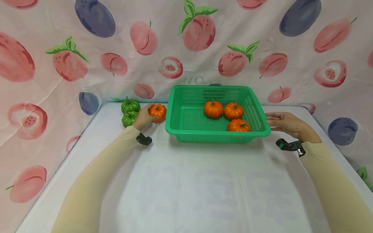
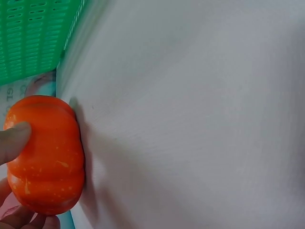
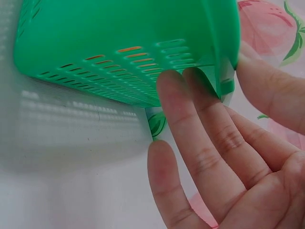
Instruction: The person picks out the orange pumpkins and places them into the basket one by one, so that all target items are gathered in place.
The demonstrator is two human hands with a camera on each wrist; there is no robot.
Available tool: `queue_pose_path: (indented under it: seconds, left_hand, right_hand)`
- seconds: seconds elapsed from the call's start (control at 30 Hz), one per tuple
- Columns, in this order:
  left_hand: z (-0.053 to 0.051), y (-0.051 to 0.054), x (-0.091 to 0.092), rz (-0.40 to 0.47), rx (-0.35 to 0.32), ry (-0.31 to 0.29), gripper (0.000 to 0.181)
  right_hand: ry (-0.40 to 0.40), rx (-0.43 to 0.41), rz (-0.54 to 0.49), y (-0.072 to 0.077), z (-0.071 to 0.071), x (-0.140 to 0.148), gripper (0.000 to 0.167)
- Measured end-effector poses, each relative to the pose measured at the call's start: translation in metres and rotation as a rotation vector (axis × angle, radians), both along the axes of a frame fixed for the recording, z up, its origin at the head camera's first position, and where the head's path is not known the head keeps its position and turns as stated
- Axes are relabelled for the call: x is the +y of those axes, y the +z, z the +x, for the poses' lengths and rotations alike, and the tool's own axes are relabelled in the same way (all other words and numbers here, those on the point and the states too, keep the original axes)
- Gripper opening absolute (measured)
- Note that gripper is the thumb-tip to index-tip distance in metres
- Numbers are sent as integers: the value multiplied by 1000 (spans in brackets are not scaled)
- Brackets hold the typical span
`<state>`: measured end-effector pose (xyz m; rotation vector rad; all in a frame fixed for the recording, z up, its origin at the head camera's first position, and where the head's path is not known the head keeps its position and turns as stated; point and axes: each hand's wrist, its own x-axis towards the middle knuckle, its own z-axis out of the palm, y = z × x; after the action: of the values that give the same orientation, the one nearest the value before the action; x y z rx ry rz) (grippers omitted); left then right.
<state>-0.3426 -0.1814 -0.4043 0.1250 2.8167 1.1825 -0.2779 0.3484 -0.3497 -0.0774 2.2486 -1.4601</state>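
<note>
My left hand [image 1: 143, 118] grips a small orange pumpkin [image 1: 158, 113] that sits on the table just left of a green plastic basket [image 1: 201, 132]. In the left wrist view the thumb [image 2: 16, 138] presses one side of the pumpkin, while the other fingertips reach around its lower edge. Inside the basket are three more orange pumpkins [image 1: 213, 109], grouped toward its right half. At the basket's right end is my right hand [image 1: 288, 124]. Its fingers [image 3: 198, 148] are nearly straight under the rim, two tips at the slotted wall, with the thumb beside the rim.
Two green ribbed vegetables [image 1: 130, 106], one in front of the other, stand left of my left hand. A white cloth covers the table [image 1: 204, 184]. Behind it hangs a fruit-printed curtain [image 1: 116, 38]. Small black devices [image 1: 144, 139] are worn at both wrists.
</note>
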Motion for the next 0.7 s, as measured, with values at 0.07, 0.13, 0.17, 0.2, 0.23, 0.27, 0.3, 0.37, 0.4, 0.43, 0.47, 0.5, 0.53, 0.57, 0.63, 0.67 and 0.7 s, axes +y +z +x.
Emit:
queue_pose_path:
  seconds: [0.07, 0.13, 0.17, 0.2, 0.23, 0.27, 0.3, 0.37, 0.4, 0.43, 0.47, 0.5, 0.53, 0.57, 0.63, 0.67, 0.7]
  left_hand:
    - [1, -1, 0, 11, 1, 3, 73]
    - [1, -3, 0, 19, 4, 4, 74]
    - [1, -4, 0, 32, 2, 3, 74]
    - [2, -5, 0, 40, 2, 5, 74]
    - [2, -6, 0, 53, 0, 9, 75]
    - [2, -7, 0, 62, -3, 12, 76]
    - [2, -9, 0, 70, -7, 17, 77]
    - [2, -12, 0, 92, -13, 28, 78]
    - [2, -13, 0, 93, -12, 35, 78]
    - [1, -15, 0, 98, -11, 42, 79]
    - [1, -16, 0, 98, -6, 46, 79]
    - [1, -17, 1, 102, 1, 50, 79]
    - [2, -18, 1, 106, 7, 54, 79]
    - [2, -19, 2, 106, 13, 57, 79]
    - [4, -19, 3, 114, 23, 60, 79]
    - [5, -19, 4, 114, 29, 61, 79]
    - [6, -19, 5, 116, 31, 64, 79]
  right_hand:
    - [-2, 0, -4, 0, 1, 0, 73]
    - [-3, -1, -10, 0, 2, -1, 74]
    - [-3, -1, -11, 0, 2, -1, 74]
    - [-2, 0, -12, 0, 2, -1, 73]
    - [-1, 0, -14, 0, 3, -1, 73]
    - [1, 0, -14, 0, 3, -1, 73]
    - [1, 1, -16, 0, 3, -1, 73]
    - [5, 2, -18, 0, 3, -1, 72]
    - [6, 3, -18, 0, 3, -1, 72]
    - [7, 4, -16, -1, 3, -1, 72]
    - [7, 5, -14, -1, 3, -1, 72]
    - [6, 5, -12, -1, 3, -1, 72]
    - [6, 5, -8, -1, 3, -1, 72]
    - [5, 5, -5, -1, 2, -1, 73]
    - [2, 5, 3, -1, 2, -2, 73]
    - [1, 6, 6, -1, 2, -2, 73]
    - [1, 6, 9, -1, 2, -2, 73]
